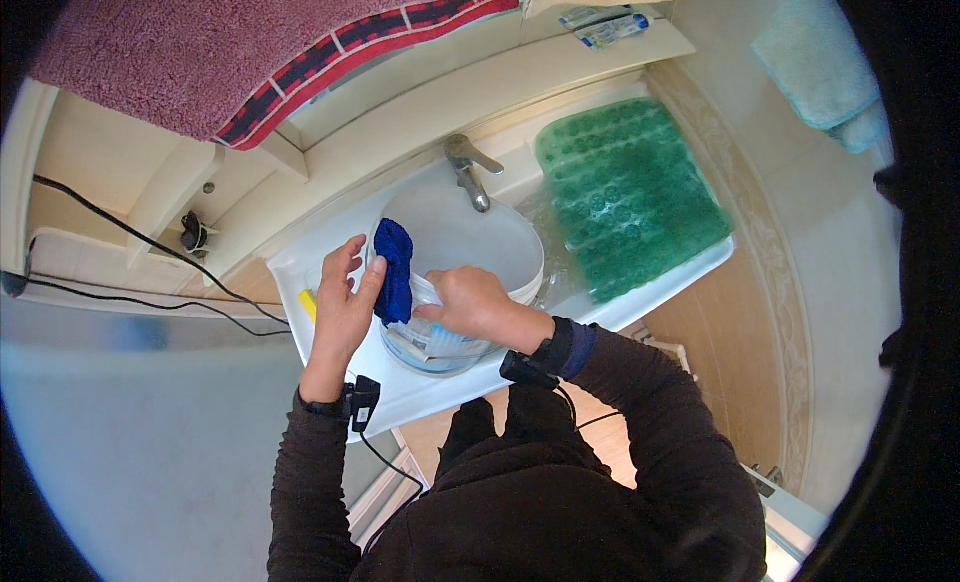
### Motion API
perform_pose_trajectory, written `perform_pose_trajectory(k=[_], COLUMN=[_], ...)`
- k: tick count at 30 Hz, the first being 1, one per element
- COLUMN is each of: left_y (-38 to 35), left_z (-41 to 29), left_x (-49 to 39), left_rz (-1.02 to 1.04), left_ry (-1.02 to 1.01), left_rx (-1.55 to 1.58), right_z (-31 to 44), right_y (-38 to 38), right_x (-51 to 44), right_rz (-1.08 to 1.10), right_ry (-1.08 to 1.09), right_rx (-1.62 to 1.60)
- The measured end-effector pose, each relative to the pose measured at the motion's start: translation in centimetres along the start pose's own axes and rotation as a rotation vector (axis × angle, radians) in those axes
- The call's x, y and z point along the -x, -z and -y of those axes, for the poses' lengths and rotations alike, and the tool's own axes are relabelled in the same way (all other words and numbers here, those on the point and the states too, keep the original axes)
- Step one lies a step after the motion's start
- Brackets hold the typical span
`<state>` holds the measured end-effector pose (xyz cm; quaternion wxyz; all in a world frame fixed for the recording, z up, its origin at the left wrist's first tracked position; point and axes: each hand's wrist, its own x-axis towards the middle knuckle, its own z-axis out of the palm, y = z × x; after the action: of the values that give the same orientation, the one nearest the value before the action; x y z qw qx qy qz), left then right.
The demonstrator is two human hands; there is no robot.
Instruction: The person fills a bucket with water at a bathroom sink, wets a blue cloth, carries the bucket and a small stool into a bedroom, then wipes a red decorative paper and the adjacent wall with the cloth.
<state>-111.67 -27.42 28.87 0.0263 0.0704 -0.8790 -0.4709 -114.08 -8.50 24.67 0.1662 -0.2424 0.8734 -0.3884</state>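
Note:
An elongated dark blue cloth pad point(394, 271) is at the left rim of a white bucket point(461, 229). My left hand point(341, 301) is just left of the pad, fingers apart and thumb touching its edge. My right hand point(469, 304) is closed around a pale, translucent handle-like piece point(426, 288) that reaches toward the blue pad; whether the two are joined is unclear. The bucket stands in the white sink point(435, 398) under a chrome tap point(471, 173). Its near wall, bearing a printed label, is partly hidden by my right hand.
A wet green suction-cup mat point(637, 199) lies on the right side of the sink top. Squeezed tubes point(611, 33) rest on the ledge behind. At left are a yellow object point(308, 304) and black cables point(157, 244). A purple towel point(225, 49) hangs above; a pale blue cloth point(821, 64) hangs at right.

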Motion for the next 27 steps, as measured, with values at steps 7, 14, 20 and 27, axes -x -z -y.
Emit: perform_pose_trajectory(k=[7,14,20,27], left_y=[-3.0,-4.5,-4.8,-4.9], left_z=[1.2,-0.9,1.0,1.7], left_x=[-0.1,-3.6,-2.1,3.1], left_rz=[-0.145,-0.151,-0.311,-0.155], left_ry=[-0.076,-0.200,-0.191,0.529], left_rx=[-0.135,-0.251,-0.254,0.283], right_z=[-0.1,0.1,-0.2,-0.5], right_y=[0.2,-0.9,-0.6,-0.5], right_x=[0.3,0.6,0.9,0.9], right_rz=[0.048,0.070,0.085,0.083], right_ry=[-0.017,0.008,0.006,0.050], right_rx=[-0.007,0.012,-0.034,-0.038])
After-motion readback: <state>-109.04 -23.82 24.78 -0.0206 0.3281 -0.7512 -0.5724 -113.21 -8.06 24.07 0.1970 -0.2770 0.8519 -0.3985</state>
